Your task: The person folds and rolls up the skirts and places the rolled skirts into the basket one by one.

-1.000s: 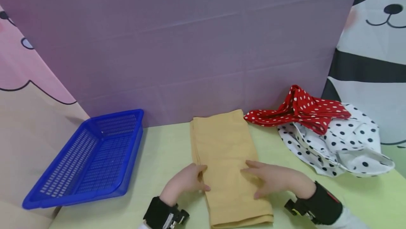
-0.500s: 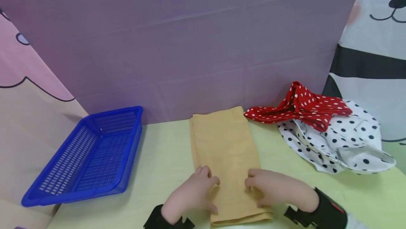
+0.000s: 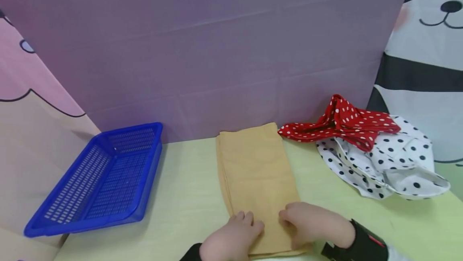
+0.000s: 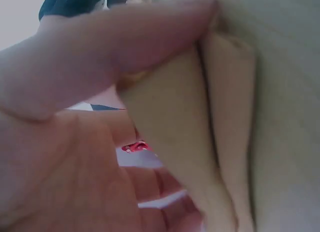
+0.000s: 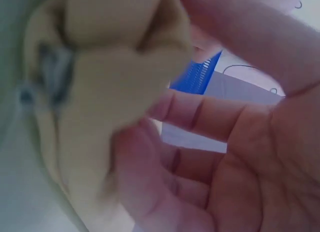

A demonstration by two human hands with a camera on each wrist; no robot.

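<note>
A tan cloth (image 3: 253, 168), folded into a long strip, lies on the pale green table (image 3: 181, 200), running away from me. My left hand (image 3: 247, 224) and right hand (image 3: 291, 216) sit side by side at its near end. In the left wrist view the thumb (image 4: 125, 36) lies over the folded tan cloth (image 4: 200, 142) with fingers beneath it, pinching the layers. The right wrist view shows the tan cloth (image 5: 100, 91) bunched at its edge, with curled fingers (image 5: 200, 117) under it.
A blue slotted basket (image 3: 105, 176) stands tilted at the table's left side. A red white-dotted cloth (image 3: 343, 124) lies on a white black-dotted cloth (image 3: 390, 160) at the back right. A purple board (image 3: 217, 52) closes off the back.
Both hands have slid down the tan cloth towards me and closer together. Their fingers went from lying on the cloth to gripping its near end.
</note>
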